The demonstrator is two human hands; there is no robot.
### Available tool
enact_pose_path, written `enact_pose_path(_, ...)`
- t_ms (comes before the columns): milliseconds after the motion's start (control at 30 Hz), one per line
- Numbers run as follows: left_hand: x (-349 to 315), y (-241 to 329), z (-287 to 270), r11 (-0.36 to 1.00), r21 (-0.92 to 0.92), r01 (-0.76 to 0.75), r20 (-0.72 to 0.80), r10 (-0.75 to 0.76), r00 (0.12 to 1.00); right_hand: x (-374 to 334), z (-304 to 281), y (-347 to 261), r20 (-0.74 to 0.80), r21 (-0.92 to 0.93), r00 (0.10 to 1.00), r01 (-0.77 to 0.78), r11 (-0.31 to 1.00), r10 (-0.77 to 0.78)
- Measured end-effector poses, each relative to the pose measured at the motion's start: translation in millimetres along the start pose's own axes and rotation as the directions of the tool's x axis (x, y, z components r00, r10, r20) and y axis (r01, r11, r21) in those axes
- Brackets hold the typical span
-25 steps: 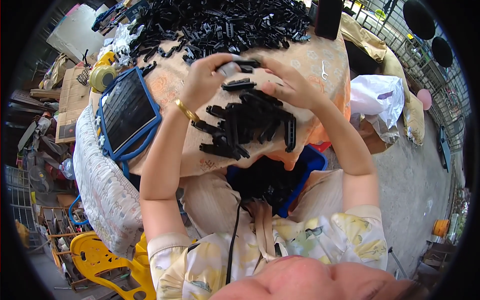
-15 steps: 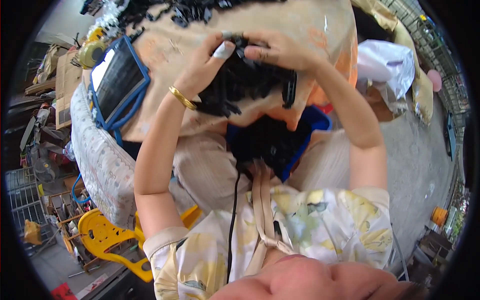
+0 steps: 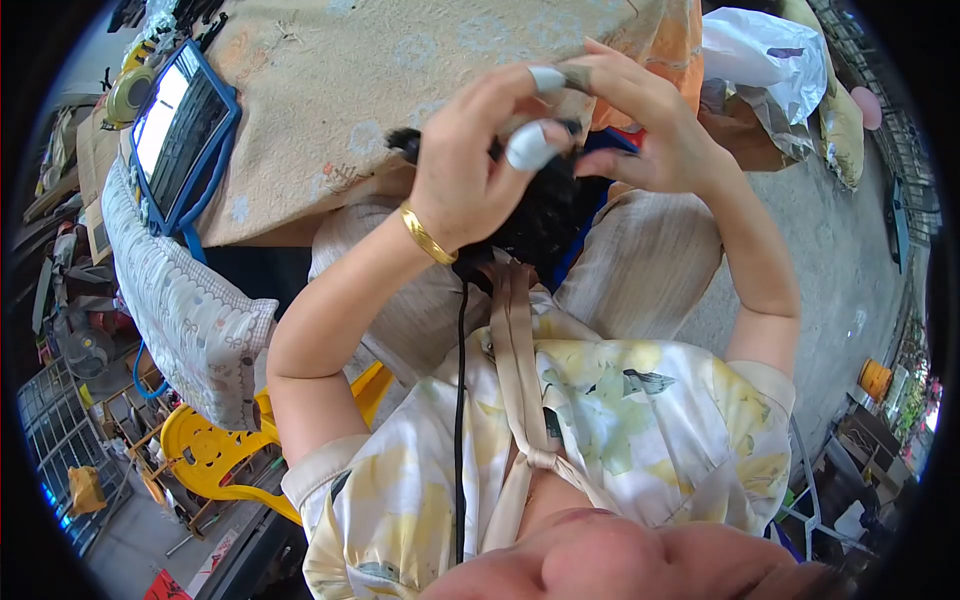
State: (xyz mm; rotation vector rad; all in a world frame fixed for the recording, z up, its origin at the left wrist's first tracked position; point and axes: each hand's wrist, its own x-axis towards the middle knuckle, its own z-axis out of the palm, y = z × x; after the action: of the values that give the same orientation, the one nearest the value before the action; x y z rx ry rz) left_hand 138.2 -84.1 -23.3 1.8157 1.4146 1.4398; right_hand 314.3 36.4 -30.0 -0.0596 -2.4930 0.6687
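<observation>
My left hand (image 3: 465,170), with a gold bangle and white wraps on its thumb and a finger, is raised over the table's near edge, its thumb and fingers curved apart. My right hand (image 3: 650,125) faces it from the right, thumb and fingers apart; the two hands' fingertips meet or overlap. A dark wrap covers one fingertip there. Below the hands, loose black pieces (image 3: 535,225) fill a blue bin (image 3: 590,215) between my knees. A black scrap (image 3: 403,145) pokes out beside my left hand; whether it is held, I cannot tell.
A beige patterned cloth (image 3: 330,90) covers the table. At its left stand a blue-framed mirror (image 3: 185,140) and a quilted cushion (image 3: 185,300). A yellow chair (image 3: 215,455) is at lower left. White plastic bags (image 3: 765,50) lie at the right. A black cord (image 3: 462,420) hangs down my front.
Both hands have come down toward me from the table, the right one opening outward. The black heap that lay under them is off the cloth. The view has shifted slightly.
</observation>
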Motion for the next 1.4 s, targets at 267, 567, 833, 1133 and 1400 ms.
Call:
enact_pose_path(267,20,9,-27,0.989,-0.145,0.009,0.289,0.033,0.957,-13,-21,-13,0.033,-0.075,0.999,-0.04,0.996,0.042)
enact_pose_path(567,187,-108,-172,0.596,0.801,0.058,-0.072,-0.002,0.997,112,-39,71,-0.277,-0.199,0.961,-0.076,0.977,0.018)
enact_pose_path(833,258,-241,-276,0.608,0.581,0.541,-0.417,-0.35,0.839,226,-39,222,-0.176,-0.478,0.966,-0.251,0.842,0.188)
enact_pose_path(1133,329,-312,-282,0.553,0.614,0.563,-0.375,-0.423,0.825,328,-26,313,-0.209,-0.528,0.854,-0.508,0.68,0.476)
enact_pose_path(1400,366,-298,-256,0.896,0.202,0.394,-0.356,-0.308,0.883,350,-20,294,-0.13,-0.564,0.829,-0.513,0.647,0.545)
